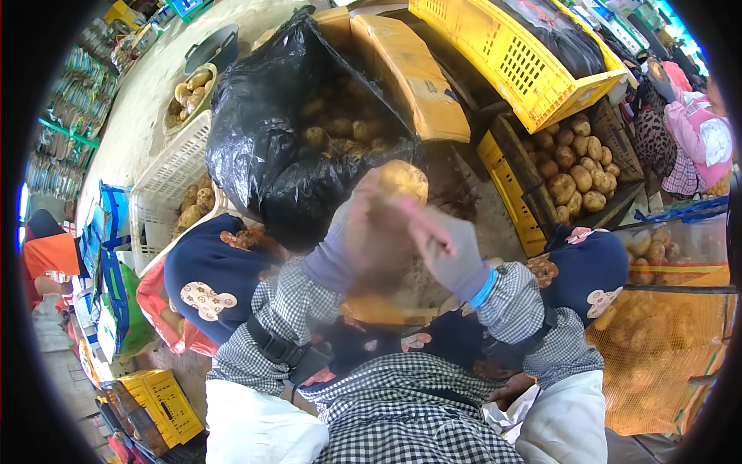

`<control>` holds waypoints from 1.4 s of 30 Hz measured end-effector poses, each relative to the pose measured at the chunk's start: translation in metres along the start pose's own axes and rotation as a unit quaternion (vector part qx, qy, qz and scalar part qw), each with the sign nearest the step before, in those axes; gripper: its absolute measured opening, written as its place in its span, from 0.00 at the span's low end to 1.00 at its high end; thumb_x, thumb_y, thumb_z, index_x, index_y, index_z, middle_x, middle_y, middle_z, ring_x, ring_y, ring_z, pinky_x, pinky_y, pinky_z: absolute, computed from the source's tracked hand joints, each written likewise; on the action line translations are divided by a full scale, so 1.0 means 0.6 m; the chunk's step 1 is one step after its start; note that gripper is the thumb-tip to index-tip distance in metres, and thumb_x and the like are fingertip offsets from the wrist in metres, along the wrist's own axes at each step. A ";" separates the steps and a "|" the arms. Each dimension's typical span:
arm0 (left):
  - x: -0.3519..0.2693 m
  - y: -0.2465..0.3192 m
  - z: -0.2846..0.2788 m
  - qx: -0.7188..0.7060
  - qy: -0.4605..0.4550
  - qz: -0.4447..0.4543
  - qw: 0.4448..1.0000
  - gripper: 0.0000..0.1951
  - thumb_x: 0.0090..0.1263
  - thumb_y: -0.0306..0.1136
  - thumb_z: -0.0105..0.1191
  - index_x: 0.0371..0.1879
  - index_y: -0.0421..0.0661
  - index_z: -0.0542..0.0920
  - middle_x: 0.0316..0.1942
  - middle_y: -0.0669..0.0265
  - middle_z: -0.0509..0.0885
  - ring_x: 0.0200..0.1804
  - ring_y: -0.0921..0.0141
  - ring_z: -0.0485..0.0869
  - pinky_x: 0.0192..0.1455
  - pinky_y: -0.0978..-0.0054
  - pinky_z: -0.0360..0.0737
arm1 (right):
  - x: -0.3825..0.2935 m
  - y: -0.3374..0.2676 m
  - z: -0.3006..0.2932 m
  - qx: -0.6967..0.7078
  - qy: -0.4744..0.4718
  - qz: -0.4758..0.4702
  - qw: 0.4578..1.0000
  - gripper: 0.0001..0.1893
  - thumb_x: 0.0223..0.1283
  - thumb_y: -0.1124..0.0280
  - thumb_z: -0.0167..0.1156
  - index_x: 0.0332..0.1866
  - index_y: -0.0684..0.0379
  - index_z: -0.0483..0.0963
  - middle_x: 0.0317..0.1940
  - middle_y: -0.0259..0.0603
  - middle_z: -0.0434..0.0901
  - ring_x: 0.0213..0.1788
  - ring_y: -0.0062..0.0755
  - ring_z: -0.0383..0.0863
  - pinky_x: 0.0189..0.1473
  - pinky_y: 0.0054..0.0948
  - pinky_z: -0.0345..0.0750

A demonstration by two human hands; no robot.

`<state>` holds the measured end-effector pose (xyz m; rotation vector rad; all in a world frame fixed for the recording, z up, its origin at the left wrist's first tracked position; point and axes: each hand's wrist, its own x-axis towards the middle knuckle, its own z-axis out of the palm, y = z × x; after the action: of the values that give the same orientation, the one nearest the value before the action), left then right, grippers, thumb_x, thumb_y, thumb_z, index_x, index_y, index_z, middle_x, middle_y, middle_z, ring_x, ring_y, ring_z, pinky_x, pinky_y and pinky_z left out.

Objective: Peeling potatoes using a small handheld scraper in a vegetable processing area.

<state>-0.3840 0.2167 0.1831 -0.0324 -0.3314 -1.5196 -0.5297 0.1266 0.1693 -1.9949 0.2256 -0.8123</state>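
Note:
My left hand (362,217), in a soiled light glove, is closed around a potato (404,181) in front of my lap. Close beside it, my right hand (443,249), in a grey glove with pink fingertips, has something pink and blurred at its fingers; I cannot tell whether it grips a tool. Just beyond my hands, a black plastic bag (249,133) stands open with potatoes (342,136) inside. A smudge blurs the middle of the view and partly hides the fingers.
A white plastic crate (168,174) with potatoes stands at the left. On the right are a dark crate of potatoes (579,168), a yellow crate (510,64) and an orange mesh sack (655,359). A basket of potatoes (211,93) lies beyond. Another person (693,127) sits at the far right.

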 end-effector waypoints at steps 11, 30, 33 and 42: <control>0.006 -0.004 0.009 0.194 0.228 0.010 0.954 0.20 0.80 0.43 0.44 0.62 0.45 0.75 0.57 0.59 0.81 0.60 0.62 0.79 0.67 0.59 0.73 | 0.034 -0.028 -0.032 0.226 0.049 0.228 0.946 0.22 0.78 0.69 0.47 0.73 0.63 0.66 0.32 0.28 0.76 0.24 0.11 0.65 0.26 0.16 0.68; -0.003 -0.019 0.007 0.711 0.099 0.214 0.663 0.30 0.66 0.24 0.63 0.66 0.40 0.68 0.55 0.59 0.80 0.55 0.67 0.81 0.60 0.71 0.79 | 0.001 0.005 0.005 0.031 0.002 -0.061 0.998 0.20 0.77 0.73 0.46 0.70 0.63 0.70 0.31 0.27 0.76 0.24 0.09 0.62 0.28 0.12 0.62; -0.004 -0.005 0.021 0.694 0.014 0.193 0.694 0.25 0.69 0.25 0.59 0.65 0.40 0.69 0.55 0.58 0.80 0.57 0.68 0.80 0.61 0.70 0.78 | 0.024 -0.022 -0.020 0.071 0.003 0.061 0.996 0.20 0.78 0.72 0.47 0.70 0.61 0.70 0.34 0.28 0.79 0.23 0.09 0.63 0.27 0.13 0.63; 0.009 0.022 0.036 -0.038 0.197 -0.090 0.975 0.17 0.77 0.34 0.52 0.61 0.42 0.73 0.53 0.59 0.82 0.57 0.66 0.80 0.62 0.66 0.76 | 0.008 -0.029 -0.013 0.010 -0.030 0.032 0.999 0.20 0.66 0.80 0.56 0.63 0.60 0.77 0.50 0.47 0.86 0.52 0.39 0.87 0.58 0.27 0.80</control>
<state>-0.3753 0.2171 0.2073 0.2433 0.0439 -1.6763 -0.5338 0.1281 0.1883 -1.9805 0.2453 -0.7098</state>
